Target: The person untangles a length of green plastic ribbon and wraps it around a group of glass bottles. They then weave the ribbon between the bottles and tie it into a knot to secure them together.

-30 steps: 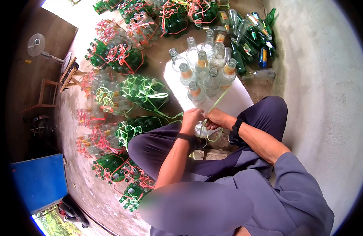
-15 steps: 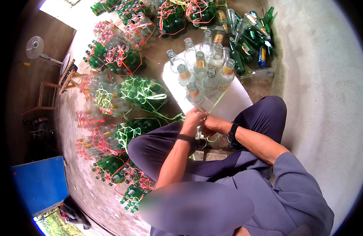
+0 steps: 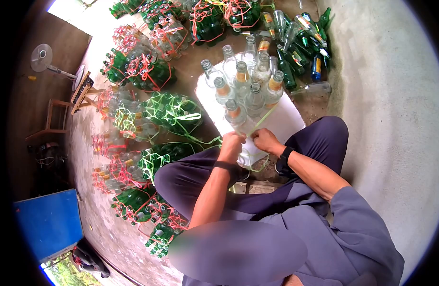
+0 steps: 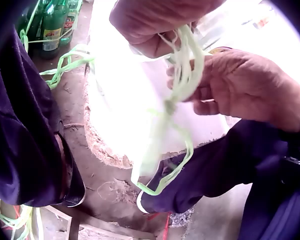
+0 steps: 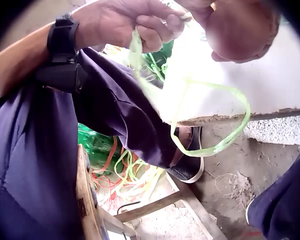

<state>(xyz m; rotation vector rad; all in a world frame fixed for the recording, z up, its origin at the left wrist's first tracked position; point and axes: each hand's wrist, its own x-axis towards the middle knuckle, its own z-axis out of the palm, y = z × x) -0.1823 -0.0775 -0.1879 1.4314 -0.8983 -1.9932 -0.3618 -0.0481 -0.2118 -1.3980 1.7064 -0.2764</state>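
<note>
From where I stand, the white worktop (image 3: 288, 119) carries a cluster of upright clear bottles (image 3: 242, 82). Left hand (image 3: 233, 145): fingers curled, pinching the green string (image 5: 215, 151). Right hand (image 3: 268, 141): fingers curled beside the string; overlap and glare hide whether they pinch it. The string slants from the bottles to the hands; a loop hangs below them. Its path behind the bottles cannot be made out. The right wrist view blurs and crops the right hand.
</note>
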